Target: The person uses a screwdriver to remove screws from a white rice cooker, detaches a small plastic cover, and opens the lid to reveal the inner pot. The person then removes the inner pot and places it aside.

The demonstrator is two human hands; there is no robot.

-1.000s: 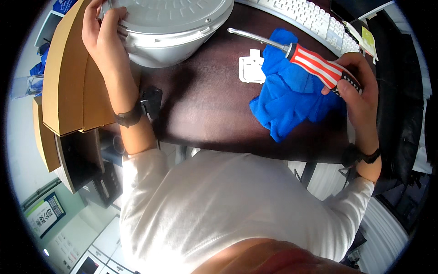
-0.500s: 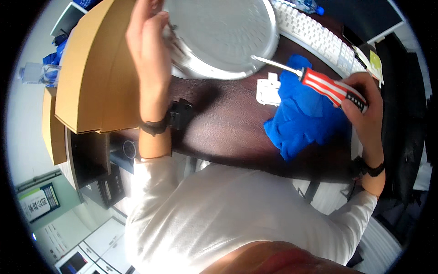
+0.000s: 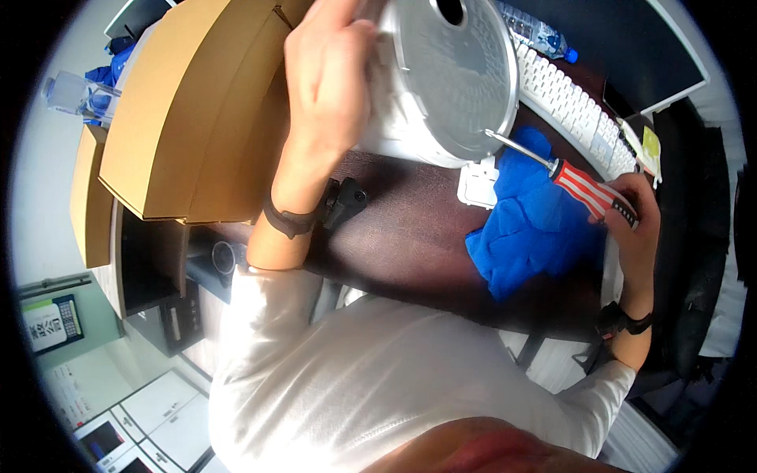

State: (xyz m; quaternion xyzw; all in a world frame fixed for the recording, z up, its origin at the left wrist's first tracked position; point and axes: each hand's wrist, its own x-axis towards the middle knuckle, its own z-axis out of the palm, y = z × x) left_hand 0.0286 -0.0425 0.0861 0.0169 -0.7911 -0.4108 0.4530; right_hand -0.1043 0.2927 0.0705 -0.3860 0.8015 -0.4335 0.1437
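My left hand (image 3: pixel 330 91) grips the side of a white, drum-shaped housing (image 3: pixel 386 118) with a round grey end face (image 3: pixel 461 79). The housing is tilted, so this face turns toward the right; a dark round hole (image 3: pixel 451 11) shows near its upper edge. Closed around the striped red-and-white handle of a screwdriver (image 3: pixel 579 185) is my right hand (image 3: pixel 637 209). The screwdriver's metal tip appears at the lower rim of the grey face; whether it touches cannot be made out. A small white plastic piece (image 3: pixel 478 185) lies below the housing, beside a crumpled blue cloth (image 3: pixel 520 229).
A large open cardboard box (image 3: pixel 185 118) stands on the left of the dark table (image 3: pixel 394 213). Along the upper right are a white keyboard (image 3: pixel 572 106), a clear bottle with a blue cap (image 3: pixel 540 35) and a monitor (image 3: pixel 654 55). My left wrist wears a small black device (image 3: pixel 345 203).
My left hand has swung to the right with the housing and tilted it, bringing the dark hole into view. The screwdriver and right hand have shifted slightly down and right in the picture.
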